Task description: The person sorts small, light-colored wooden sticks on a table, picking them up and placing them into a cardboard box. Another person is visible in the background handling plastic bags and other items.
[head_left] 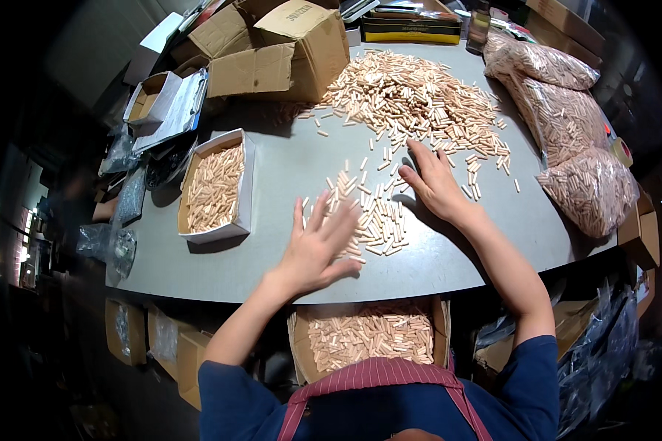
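Short wooden dowels lie loose on the grey table, with a large dowel pile (419, 95) at the back and a smaller spread of dowels (379, 220) nearer me. My left hand (320, 239) is over the left edge of that spread, fingers apart and slightly blurred, holding nothing I can see. My right hand (438, 184) is at the front of the large pile, its fingers extended and its palm down beside a few dowels. Below the table's front edge, a cardboard box (296, 345) full of dowels sits against my apron.
A white box (247, 191) filled with dowels stands on the table's left. At the back left is an open cardboard carton (312, 62). Bulging clear bags of dowels (566, 125) line the right edge. A dark bottle (478, 29) stands at the back.
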